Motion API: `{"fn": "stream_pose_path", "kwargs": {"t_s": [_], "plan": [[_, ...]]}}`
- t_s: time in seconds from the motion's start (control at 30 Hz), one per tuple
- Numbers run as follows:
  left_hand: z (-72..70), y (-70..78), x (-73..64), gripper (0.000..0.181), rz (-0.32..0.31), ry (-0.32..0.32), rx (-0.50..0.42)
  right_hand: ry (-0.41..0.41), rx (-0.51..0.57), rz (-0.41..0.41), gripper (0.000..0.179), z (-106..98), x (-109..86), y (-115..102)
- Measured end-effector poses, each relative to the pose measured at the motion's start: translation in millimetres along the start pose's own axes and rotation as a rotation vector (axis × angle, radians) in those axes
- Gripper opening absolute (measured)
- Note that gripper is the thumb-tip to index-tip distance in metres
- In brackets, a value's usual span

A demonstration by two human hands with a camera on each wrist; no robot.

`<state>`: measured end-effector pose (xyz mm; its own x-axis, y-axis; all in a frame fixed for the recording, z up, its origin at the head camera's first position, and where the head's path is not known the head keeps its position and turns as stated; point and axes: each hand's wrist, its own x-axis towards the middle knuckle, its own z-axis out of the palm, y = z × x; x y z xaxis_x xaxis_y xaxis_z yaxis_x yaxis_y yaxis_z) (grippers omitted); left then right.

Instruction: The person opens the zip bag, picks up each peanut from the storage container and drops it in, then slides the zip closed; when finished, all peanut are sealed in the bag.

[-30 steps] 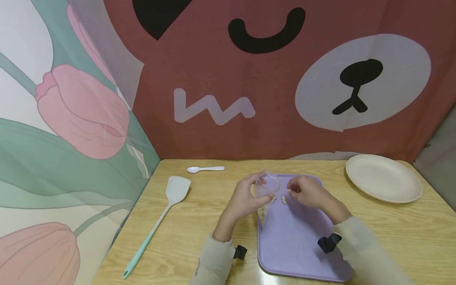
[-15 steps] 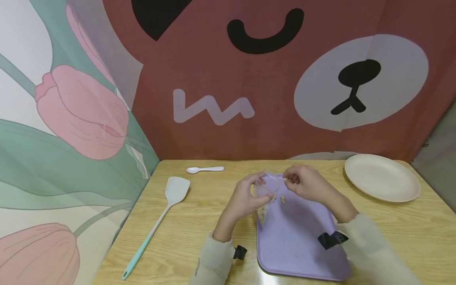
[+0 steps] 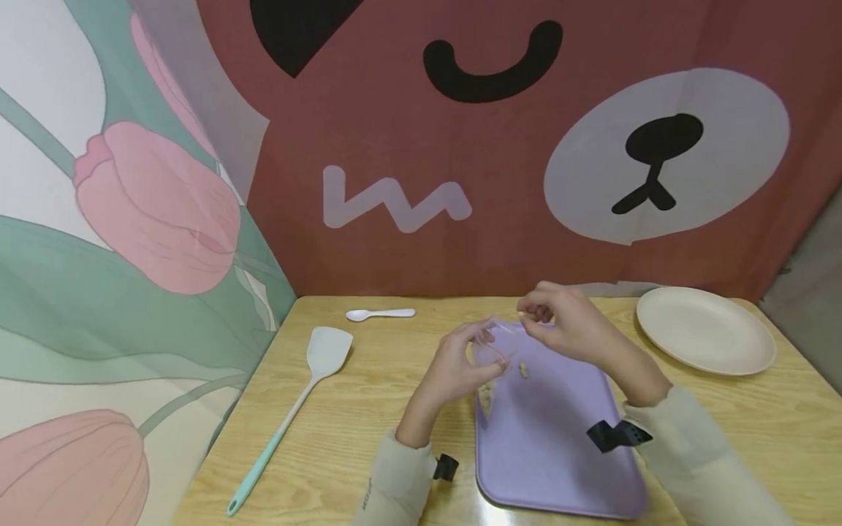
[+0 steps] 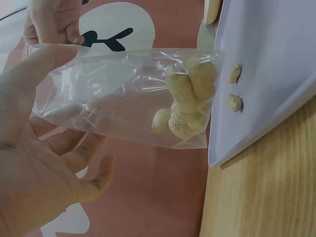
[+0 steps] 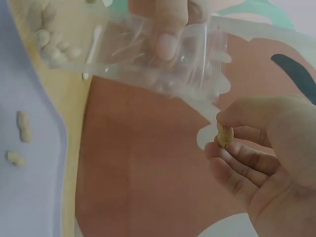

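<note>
My left hand (image 3: 454, 369) holds a clear plastic bag (image 4: 113, 94) by its upper part, over the far left of the purple tray (image 3: 552, 438). Several peanuts (image 4: 187, 98) lie at the bottom of the bag. Between thumb and fingertips my right hand (image 3: 569, 321) pinches one peanut (image 5: 225, 136), just beyond and to the right of the bag's mouth, apart from it. Two loose peanuts rest on the tray; one peanut (image 5: 23, 126) is longer, and the other peanut (image 5: 16, 158) lies beside it. In the head view the bag and left hand partly hide them.
On the wooden table (image 3: 381, 431) a spatula (image 3: 292, 409) with a white blade and teal handle lies at the left. A small white spoon (image 3: 380, 313) is at the back. At the back right stands a cream plate (image 3: 707, 329). A printed cloth (image 3: 395, 256) hangs behind.
My right hand has risen from low over the tray, slightly leftward, to above the tray's far edge with the peanut pinched. The left hand stays nearly still with the bag.
</note>
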<state>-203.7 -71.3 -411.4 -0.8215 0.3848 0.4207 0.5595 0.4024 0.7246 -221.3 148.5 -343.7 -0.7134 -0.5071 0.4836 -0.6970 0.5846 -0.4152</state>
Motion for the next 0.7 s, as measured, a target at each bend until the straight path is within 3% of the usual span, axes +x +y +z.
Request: {"fn": "stream_pose_path", "kwargs": {"t_s": [0.3,0.7], "plan": [[-1.0,1.8,-0.5,0.058,-0.014,-0.002,0.013,0.019,-0.008,-0.053,0.015,1,8.3,-17],[-2.9,2.8,-0.4,0.050,-0.035,-0.008,0.003,-0.057,-0.002,-0.052,0.014,10,16.9,-31]]}}
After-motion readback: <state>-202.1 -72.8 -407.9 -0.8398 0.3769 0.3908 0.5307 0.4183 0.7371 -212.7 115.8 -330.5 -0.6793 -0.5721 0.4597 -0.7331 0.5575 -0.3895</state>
